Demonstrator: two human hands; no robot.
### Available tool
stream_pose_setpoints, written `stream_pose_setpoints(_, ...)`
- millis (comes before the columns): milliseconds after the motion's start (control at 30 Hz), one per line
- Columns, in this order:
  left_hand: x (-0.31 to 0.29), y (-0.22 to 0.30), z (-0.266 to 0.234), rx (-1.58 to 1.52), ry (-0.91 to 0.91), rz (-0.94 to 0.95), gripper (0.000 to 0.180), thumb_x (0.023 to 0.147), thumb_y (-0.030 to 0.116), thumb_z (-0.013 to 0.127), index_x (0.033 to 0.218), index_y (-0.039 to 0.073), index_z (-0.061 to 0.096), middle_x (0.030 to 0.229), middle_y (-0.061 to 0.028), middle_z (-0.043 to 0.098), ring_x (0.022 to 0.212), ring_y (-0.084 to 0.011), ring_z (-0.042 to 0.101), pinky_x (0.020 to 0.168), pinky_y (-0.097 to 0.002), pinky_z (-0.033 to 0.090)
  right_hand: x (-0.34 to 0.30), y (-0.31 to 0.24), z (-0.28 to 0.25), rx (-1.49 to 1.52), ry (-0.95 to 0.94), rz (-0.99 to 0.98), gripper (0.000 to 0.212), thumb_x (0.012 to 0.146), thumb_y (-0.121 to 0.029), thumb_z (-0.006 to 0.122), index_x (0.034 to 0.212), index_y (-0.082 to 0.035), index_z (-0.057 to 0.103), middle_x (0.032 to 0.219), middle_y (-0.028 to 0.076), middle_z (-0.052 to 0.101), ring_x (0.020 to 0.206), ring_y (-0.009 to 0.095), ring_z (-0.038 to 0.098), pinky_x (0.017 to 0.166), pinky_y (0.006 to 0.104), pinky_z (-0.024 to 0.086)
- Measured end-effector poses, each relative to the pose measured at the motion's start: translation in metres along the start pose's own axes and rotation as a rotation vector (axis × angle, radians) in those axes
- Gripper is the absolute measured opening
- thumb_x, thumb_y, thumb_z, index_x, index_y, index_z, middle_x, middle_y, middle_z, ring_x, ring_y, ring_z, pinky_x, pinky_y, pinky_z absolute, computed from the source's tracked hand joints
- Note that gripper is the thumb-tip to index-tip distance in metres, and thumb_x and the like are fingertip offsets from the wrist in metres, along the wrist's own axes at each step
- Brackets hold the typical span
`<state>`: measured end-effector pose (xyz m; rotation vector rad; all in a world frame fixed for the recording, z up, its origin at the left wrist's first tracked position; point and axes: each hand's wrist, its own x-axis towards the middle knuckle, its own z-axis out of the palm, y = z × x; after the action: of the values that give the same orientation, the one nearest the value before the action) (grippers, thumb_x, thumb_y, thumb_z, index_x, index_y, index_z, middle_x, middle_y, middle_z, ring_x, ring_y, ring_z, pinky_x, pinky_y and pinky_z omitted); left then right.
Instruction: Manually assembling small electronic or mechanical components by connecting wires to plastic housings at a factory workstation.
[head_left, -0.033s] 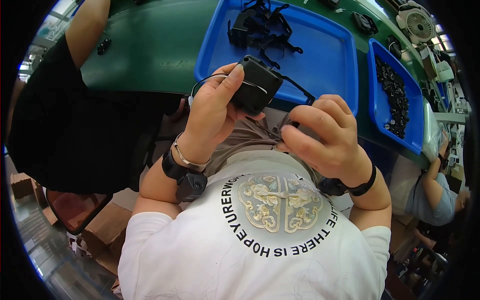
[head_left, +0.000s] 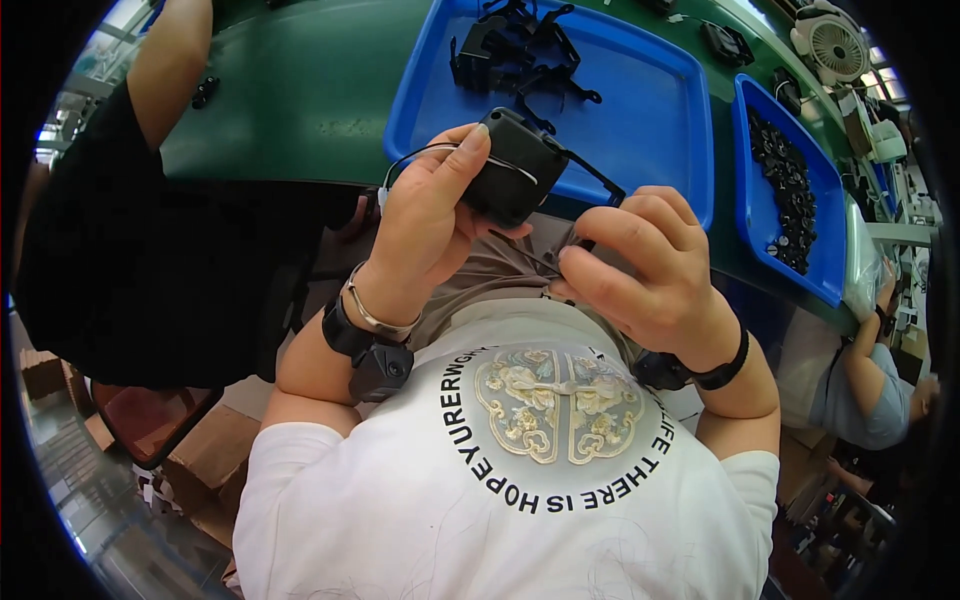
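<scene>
My left hand [head_left: 432,205] is closed around a black box-shaped housing [head_left: 513,170], its thumb lying over the top face. A thin black-and-white cable [head_left: 425,158] loops from the housing past the back of that hand. On the housing's right side sits a black bracket [head_left: 596,178] with slim arms reaching toward my right hand [head_left: 645,265]. The thumb and forefinger of this hand are pinched together between the bracket's arm ends. A small dark part [head_left: 584,243] shows between those fingertips; its exact shape is mostly hidden. Both hands are raised above my lap, at the table's near edge.
A blue tray [head_left: 640,85] on the green table [head_left: 300,90] holds several black brackets [head_left: 520,55]. Right of it, a narrower blue tray [head_left: 828,215] contains many small black round parts. A person's arm [head_left: 172,70] rests at left; a small fan [head_left: 832,48] stands far right.
</scene>
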<state>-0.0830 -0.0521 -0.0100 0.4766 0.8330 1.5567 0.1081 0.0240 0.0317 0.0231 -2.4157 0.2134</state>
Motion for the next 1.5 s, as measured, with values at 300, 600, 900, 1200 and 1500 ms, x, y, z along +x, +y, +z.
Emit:
stream_pose_setpoints(300, 0.006, 0.002, 0.014, 0.082, -0.089, -0.044, 0.037, 0.093, 0.027, 0.051, 0.119, 0.002, 0.041, 0.101, -0.011, 0.059, 0.085, -0.0173, 0.064, 0.064, -0.0314, 0.058, -0.012, -0.002, 0.006, -0.092, 0.07, 0.11, 0.022, 0.069, -0.022, 0.073, 0.082, -0.012, 0.059, 0.086, 0.004, 0.056, 0.064, 0.019, 0.047, 0.064, 0.0318, 0.038)
stream_pose_setpoints(600, 0.001, 0.0, 0.019, 0.036, -0.176, 0.027, 0.031, 0.094, 0.021, 0.049, 0.117, 0.002, 0.04, 0.106, -0.0122, 0.057, 0.093, -0.0189, 0.062, 0.077, -0.0333, 0.054, -0.016, -0.014, 0.009, -0.235, 0.166, 0.095, 0.019, 0.069, -0.025, 0.071, 0.078, -0.015, 0.058, 0.084, 0.001, 0.056, 0.062, 0.014, 0.045, 0.066, 0.0305, 0.037)
stream_pose_setpoints(900, 0.007, 0.0, 0.026, 0.05, -0.255, 0.028, 0.031, 0.095, 0.022, 0.049, 0.118, 0.004, 0.041, 0.108, -0.0115, 0.057, 0.095, -0.0195, 0.061, 0.081, -0.0329, 0.052, -0.013, -0.019, 0.013, -0.3, 0.226, 0.107, 0.017, 0.062, -0.02, 0.066, 0.077, -0.016, 0.058, 0.081, 0.0, 0.055, 0.06, 0.013, 0.044, 0.067, 0.0291, 0.036)
stream_pose_setpoints(1200, 0.004, -0.002, 0.055, 0.252, -0.133, 0.161, 0.046, 0.089, 0.015, 0.058, 0.127, 0.005, 0.035, 0.11, -0.0091, 0.053, 0.096, -0.018, 0.056, 0.083, -0.031, 0.048, -0.011, -0.012, 0.015, -0.313, 0.292, 0.182, 0.011, 0.062, -0.017, 0.059, 0.071, -0.015, 0.053, 0.069, -0.002, 0.045, 0.062, 0.013, 0.045, 0.066, 0.029, 0.036)
stream_pose_setpoints(1500, 0.013, -0.005, 0.071, 0.362, -0.063, 0.149, 0.055, 0.083, 0.012, 0.064, 0.128, 0.008, 0.033, 0.111, -0.0094, 0.051, 0.095, -0.0198, 0.057, 0.079, -0.0304, 0.051, -0.014, -0.002, -0.016, -0.158, 0.342, 0.18, 0.012, 0.069, -0.017, 0.064, 0.077, -0.013, 0.057, 0.076, 0.0, 0.051, 0.068, 0.016, 0.051, 0.065, 0.0297, 0.041)
